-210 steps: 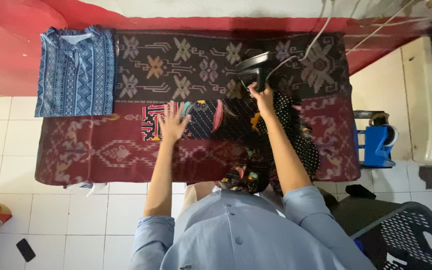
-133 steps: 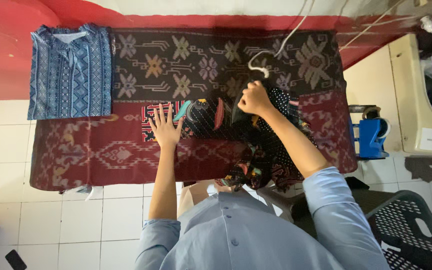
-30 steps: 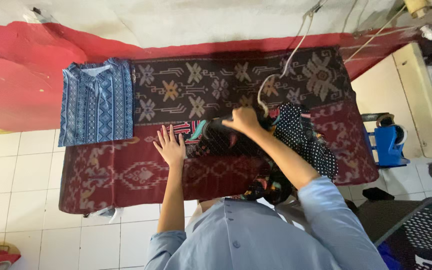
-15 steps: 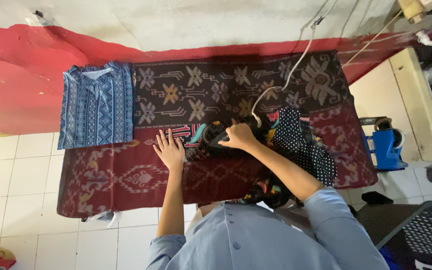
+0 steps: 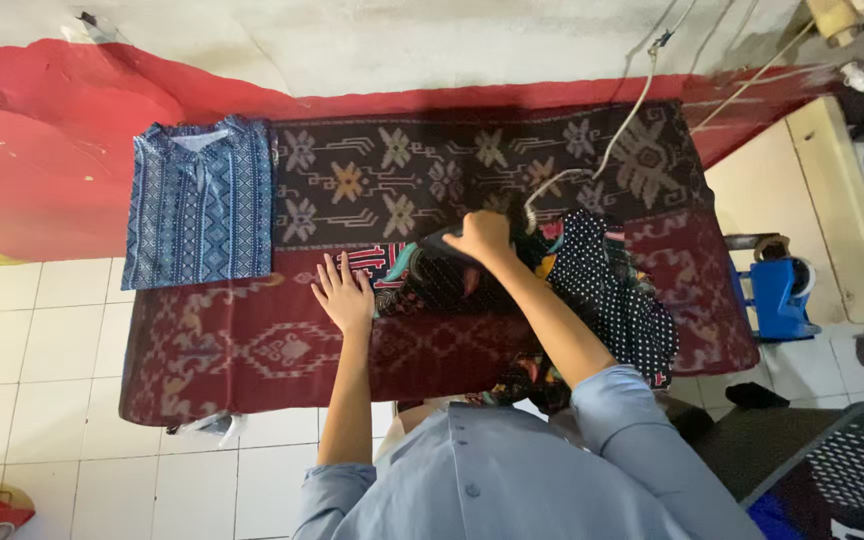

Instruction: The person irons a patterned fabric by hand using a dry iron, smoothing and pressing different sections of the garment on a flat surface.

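Gripping a dark electric iron (image 5: 449, 243), my right hand (image 5: 482, 235) presses a black multicoloured patterned garment (image 5: 512, 285) mid-tabletop (image 5: 252, 350); my left hand (image 5: 344, 295) lies open, flat beside it. Folded blue patterned shirt (image 5: 197, 200): far-left corner.

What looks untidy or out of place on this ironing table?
The dark dotted garment lies bunched and hangs over the near edge of the patterned cloth. The blue shirt is folded neatly. The right hand holds the iron; the left hand presses flat.
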`<state>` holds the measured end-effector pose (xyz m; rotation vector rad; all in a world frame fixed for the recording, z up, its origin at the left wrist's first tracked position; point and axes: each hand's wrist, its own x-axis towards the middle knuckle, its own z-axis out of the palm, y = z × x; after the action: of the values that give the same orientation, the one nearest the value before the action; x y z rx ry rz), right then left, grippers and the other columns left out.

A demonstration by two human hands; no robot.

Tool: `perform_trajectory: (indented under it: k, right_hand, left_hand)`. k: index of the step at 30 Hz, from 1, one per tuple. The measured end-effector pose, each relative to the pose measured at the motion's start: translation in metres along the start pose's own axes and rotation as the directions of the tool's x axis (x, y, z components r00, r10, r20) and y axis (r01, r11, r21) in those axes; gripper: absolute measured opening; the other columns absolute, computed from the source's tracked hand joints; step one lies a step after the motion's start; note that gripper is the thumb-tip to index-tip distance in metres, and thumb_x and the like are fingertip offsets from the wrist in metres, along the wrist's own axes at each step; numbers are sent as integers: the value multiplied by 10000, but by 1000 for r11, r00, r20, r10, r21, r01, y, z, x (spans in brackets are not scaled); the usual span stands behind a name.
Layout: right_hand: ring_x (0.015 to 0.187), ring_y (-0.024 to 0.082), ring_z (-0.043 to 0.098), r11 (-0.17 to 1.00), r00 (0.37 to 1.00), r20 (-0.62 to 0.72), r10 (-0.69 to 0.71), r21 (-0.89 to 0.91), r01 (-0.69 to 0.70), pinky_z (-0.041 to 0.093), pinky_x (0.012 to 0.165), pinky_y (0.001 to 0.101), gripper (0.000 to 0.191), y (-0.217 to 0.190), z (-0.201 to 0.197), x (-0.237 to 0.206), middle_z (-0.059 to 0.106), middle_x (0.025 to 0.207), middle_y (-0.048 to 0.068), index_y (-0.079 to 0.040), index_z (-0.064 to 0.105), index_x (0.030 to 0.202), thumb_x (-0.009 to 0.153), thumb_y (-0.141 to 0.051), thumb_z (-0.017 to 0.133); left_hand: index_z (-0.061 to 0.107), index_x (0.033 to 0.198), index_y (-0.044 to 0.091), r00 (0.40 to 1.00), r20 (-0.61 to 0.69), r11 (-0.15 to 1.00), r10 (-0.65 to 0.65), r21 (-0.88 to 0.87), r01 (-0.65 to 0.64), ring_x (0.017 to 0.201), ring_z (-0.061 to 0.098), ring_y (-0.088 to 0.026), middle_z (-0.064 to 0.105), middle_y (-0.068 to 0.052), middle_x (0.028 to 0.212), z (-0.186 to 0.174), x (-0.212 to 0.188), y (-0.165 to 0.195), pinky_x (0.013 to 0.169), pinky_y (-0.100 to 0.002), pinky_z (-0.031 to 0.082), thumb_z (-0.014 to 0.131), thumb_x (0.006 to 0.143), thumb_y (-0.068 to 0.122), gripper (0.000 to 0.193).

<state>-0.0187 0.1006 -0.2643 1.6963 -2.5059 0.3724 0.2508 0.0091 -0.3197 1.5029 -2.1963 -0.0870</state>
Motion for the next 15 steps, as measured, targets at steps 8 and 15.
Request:
perform_trajectory:
  k: [8, 15]
  right_hand:
    - [407, 227, 545, 956, 962, -94, -257, 124, 267, 455, 447, 385, 618, -26, 6, -11, 568, 486, 58, -65, 684, 615, 738, -663, 784]
    - [431, 250, 600, 1000, 989, -150, 10, 28, -6, 477, 445, 400, 649, -34, -7, 24, 592, 492, 95, -55, 668, 576, 749, -667, 797]
  left_hand:
    - [500, 1531, 108, 1000, -18, 998, -7, -68, 6, 1544, 329, -325, 393, -152, 1652, 4, 4, -3, 1247, -556, 188, 451, 1056, 264, 502]
    - [532, 1484, 44, 985, -149, 976, -82, -213, 49, 1383, 470, -340, 536, -166, 1503, -2, 5, -5, 1144, -516, 341, 629, 948, 249, 583]
